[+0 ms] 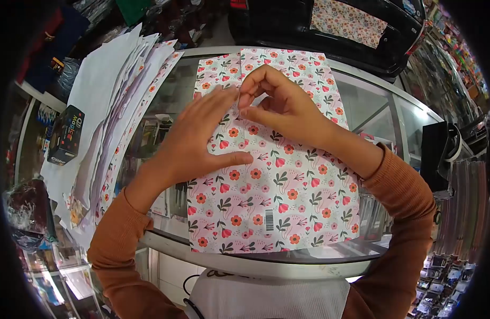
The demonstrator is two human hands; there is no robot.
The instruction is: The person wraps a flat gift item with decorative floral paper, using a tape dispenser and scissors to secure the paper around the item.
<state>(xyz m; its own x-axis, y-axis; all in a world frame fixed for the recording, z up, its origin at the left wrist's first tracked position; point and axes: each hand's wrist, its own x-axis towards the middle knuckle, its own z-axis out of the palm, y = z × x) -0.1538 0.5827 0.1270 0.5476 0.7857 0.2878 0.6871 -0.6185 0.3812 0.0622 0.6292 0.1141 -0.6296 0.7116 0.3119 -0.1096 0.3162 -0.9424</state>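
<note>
Floral wrapping paper [303, 212], white with pink and orange flowers, lies on the glass counter in front of me. A vertical edge runs down it where one layer overlaps another, and a barcode [269, 219] shows near its lower part. My left hand [194, 138] rests over the paper's left side, fingers stretched out and thumb spread to the right. At the overlap near the top, my right hand [279, 103] has its fingers curled and thumb drawn in, close to the left fingertips. Whatever may be between the right fingers is too small to make out.
A stack of paper sheets [104, 101] lies on the left of the glass counter [165, 106]. On it sits a black Magic Cube box [66, 134]. Behind the counter's far edge is a black case-like object [277, 40] with a floral piece on it. A black box-like object [435, 154] stands at the right.
</note>
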